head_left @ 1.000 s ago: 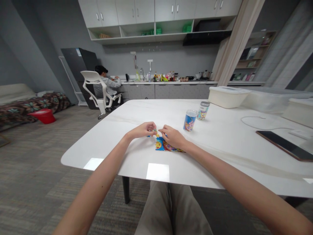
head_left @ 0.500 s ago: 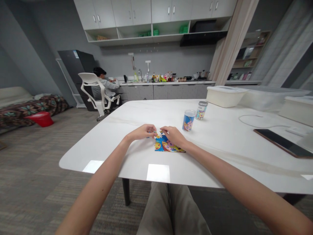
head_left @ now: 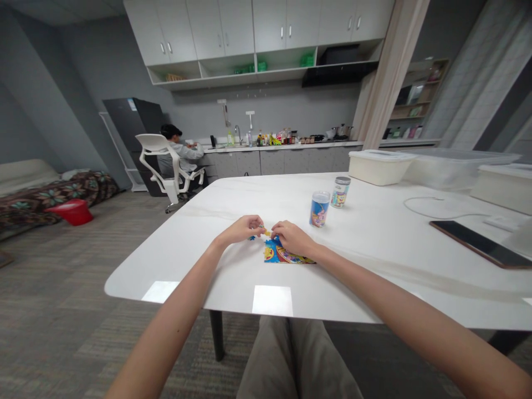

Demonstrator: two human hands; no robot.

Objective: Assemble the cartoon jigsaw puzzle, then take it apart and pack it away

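Tabletop [head_left: 249, 194]: left hand [head_left: 241, 228] pinched on yellow piece [head_left: 266, 233], right [head_left: 293, 238] curled over puzzle [head_left: 271, 255], hold unclear.

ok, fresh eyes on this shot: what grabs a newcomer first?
Likely the bright blue cartoon picture on the white table, partly under the right hand, with the left hand pinching a small yellow piece near its upper left corner. Then the blue cartoon tumbler beyond the right hand, and the red bucket on the floor at far left.

Two canisters [head_left: 319, 213] stand on the table [head_left: 199, 221] between puzzle [head_left: 285, 256] and tubs [head_left: 376, 169].
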